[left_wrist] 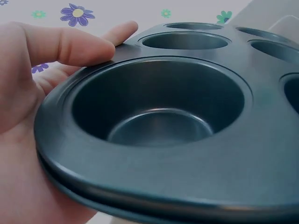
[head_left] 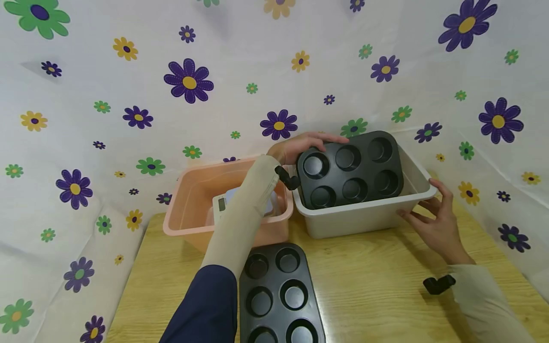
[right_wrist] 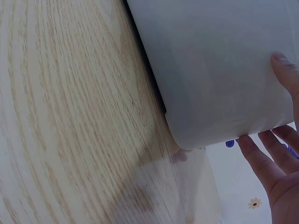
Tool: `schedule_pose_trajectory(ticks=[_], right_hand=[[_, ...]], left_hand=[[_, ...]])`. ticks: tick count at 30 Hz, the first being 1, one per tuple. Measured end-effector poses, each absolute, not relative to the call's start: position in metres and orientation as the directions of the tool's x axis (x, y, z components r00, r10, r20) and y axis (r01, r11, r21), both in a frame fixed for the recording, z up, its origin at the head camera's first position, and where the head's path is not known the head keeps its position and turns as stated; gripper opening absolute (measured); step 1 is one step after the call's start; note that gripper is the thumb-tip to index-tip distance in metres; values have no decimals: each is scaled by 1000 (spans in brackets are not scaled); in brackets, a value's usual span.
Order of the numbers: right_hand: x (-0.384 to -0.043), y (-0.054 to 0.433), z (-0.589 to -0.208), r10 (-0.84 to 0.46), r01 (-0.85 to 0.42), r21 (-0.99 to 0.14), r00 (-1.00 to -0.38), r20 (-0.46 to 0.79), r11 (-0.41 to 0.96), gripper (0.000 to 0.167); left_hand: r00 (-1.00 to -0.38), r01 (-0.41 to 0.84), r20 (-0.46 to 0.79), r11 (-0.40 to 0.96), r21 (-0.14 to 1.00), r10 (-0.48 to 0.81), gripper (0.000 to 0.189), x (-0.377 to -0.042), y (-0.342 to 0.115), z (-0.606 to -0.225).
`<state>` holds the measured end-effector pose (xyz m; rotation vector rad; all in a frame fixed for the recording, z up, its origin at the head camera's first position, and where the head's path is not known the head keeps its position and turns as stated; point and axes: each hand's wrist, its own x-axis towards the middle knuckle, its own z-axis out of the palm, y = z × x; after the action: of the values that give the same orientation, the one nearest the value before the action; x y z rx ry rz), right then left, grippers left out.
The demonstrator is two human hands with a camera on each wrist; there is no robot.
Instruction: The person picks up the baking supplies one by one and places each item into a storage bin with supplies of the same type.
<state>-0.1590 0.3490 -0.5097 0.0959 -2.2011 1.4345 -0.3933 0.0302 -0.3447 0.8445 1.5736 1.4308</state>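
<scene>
A dark six-cup muffin pan lies tilted inside a white plastic bin, its far edge standing above the bin's rim. My left hand holds the pan at its left end. In the left wrist view a digit rests on the pan's top edge beside a cup, and the palm lies along the side of the rim. My right hand grips the bin's right end, with fingers at the end wall and thumb on the front wall. The right wrist view shows that bin's wall up close.
To the left stands a peach plastic bin holding a white device with a small display, partly hidden by my left sleeve. A second dark muffin pan lies on the wooden table in front. Flower-patterned sheeting rises behind.
</scene>
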Motion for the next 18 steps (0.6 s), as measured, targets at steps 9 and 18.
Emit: schedule_pose_trajectory(ticks=[9,18], right_hand=[[-158,349,-509,206,-329,-842,-871,445,427,110],[-158,348,-508,208,-323,-844,-874,439,428,109]], left_hand=[[-369,-4,-130,138,990,920,58,-388,34,-354],[-415,188,-219,319,929,883,58,-383,41,-354]])
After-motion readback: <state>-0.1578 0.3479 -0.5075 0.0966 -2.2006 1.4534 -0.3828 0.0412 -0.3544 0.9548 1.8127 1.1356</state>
